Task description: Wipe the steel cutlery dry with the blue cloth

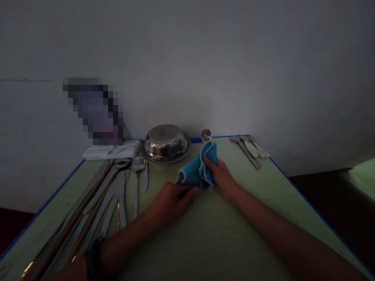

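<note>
A blue cloth (191, 170) with pale edging is bunched above the middle of the table. My right hand (221, 175) is closed round its right side, thumb pressed on the fabric. Just above the cloth shows a small round shiny metal bowl (206, 135), like that of a ladle; whether its handle runs down inside the cloth is hidden. At the cloth's lower edge, my left hand (172, 201) has its fingers closed together. What they grip, if anything, is too dark to make out.
Several long metal utensils (96, 207) lie at the left, near a spoon (138, 166). An overturned metal bowl (166, 142) sits at the back, beside a folded white cloth (129, 150). Utensils with pale handles (254, 150) lie back right. The table (234, 242) meets a wall (263, 70).
</note>
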Available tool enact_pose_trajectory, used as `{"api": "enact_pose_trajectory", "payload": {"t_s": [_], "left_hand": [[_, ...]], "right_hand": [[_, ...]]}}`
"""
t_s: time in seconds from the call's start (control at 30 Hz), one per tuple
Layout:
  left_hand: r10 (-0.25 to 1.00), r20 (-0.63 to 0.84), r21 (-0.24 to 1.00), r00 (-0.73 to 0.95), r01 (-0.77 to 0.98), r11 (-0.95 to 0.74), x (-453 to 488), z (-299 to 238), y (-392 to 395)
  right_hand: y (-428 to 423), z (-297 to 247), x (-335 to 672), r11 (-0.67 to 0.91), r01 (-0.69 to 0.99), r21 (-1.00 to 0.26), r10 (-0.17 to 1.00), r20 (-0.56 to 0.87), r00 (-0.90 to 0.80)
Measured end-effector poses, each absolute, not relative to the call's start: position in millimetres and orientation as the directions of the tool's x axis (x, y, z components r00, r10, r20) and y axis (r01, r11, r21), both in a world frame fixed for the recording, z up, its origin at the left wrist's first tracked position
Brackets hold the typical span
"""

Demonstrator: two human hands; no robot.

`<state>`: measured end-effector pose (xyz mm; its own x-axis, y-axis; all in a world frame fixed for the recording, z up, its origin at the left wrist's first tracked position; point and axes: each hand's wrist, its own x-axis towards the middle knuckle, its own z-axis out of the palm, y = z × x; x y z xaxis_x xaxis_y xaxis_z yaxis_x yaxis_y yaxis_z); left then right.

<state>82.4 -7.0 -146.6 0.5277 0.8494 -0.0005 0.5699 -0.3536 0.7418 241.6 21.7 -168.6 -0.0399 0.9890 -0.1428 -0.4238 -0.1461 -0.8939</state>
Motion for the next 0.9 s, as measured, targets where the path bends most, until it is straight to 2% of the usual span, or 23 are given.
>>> {"api": "enact_pose_trajectory", "payload": {"t_s": [0.07,0.13,0.2,0.27,0.4,0.5,0.6,0.9], "left_hand": [[0.862,0.031,0.788,0.505,0.518,-0.332,79.6,-144.2,-7.7],[0.895,0.071,0.853,0.441,0.438,-0.283,77.0,-143.1,-8.3],[0.925,0.09,0.92,0.369,0.324,-0.219,75.3,-144.0,-8.1],[0.941,0.083,0.958,0.327,0.236,-0.166,74.8,-146.7,-6.9],[0.962,-0.004,0.944,0.274,0.318,-0.087,76.3,-150.8,-4.1],[0.968,-0.033,0.934,0.249,0.352,-0.059,78.8,-148.4,-4.1],[0.98,-0.066,0.961,0.19,0.275,0.011,81.3,-144.1,-5.1],[0.986,-0.08,0.996,0.147,0.041,0.075,82.4,-145.4,-6.1]], "right_hand": [[23.5,-165.9,247.3,-0.138,-0.423,-0.895,0.989,-0.151,-0.005],[25.0,-161.9,256.6,-0.163,-0.361,-0.918,0.987,-0.146,-0.072],[25.3,-156.8,266.3,-0.211,-0.188,-0.959,0.949,-0.155,-0.274],[24.3,-150.7,273.5,-0.174,0.048,-0.984,0.864,-0.176,-0.473],[22.5,-134.7,279.9,0.021,0.413,-0.911,0.665,-0.296,-0.686],[23.7,-120.0,286.2,0.186,0.548,-0.816,0.611,-0.34,-0.714],[26.1,-106.8,297.9,0.253,0.623,-0.74,0.617,-0.373,-0.693],[26.8,-86.4,329.2,0.124,0.677,-0.725,0.636,-0.466,-0.615]]}}
